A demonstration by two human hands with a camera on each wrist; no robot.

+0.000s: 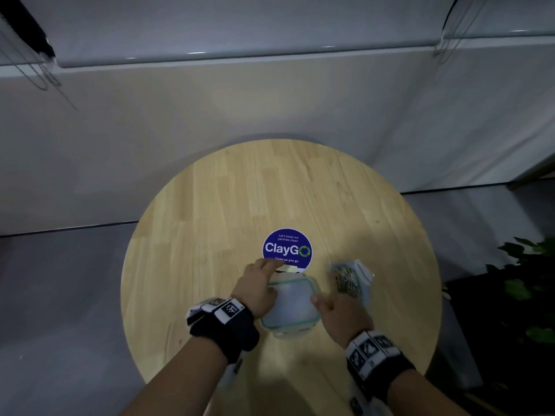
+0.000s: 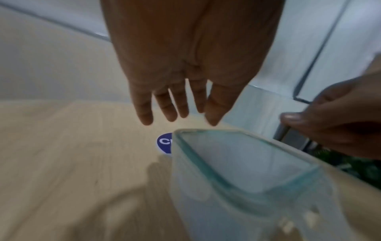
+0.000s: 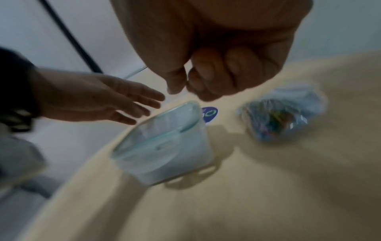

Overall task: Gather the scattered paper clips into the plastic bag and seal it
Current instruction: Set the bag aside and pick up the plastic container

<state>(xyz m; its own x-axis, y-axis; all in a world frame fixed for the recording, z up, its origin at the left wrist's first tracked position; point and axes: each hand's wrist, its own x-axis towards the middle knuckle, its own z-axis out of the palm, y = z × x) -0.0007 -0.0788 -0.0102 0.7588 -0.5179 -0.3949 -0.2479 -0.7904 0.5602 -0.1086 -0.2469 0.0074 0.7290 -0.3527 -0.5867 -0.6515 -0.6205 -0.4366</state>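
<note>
In the head view the left hand (image 1: 258, 283), lower centre-left of the frame, hovers with fingers spread and straight over the far-left edge of a clear lidded container (image 1: 289, 306) with a teal-rimmed lid; the left wrist view shows those fingers apart from the lid and holding nothing. Just right of the container, the right hand (image 1: 336, 313) has its fingers curled in, thumb against forefinger; whether it pinches anything I cannot tell, as the right wrist view is blurred. Further right, the plastic bag (image 1: 351, 279) lies on the tabletop (image 1: 210, 235) in the lower right-centre, bulging and crumpled, with the paper clips (image 1: 347, 280) bunched inside it. No loose clips show on the wood, so the gathering looks done. Whether the bag's mouth is sealed cannot be made out. A blue round sticker (image 1: 287, 249) sits just beyond the container.
</note>
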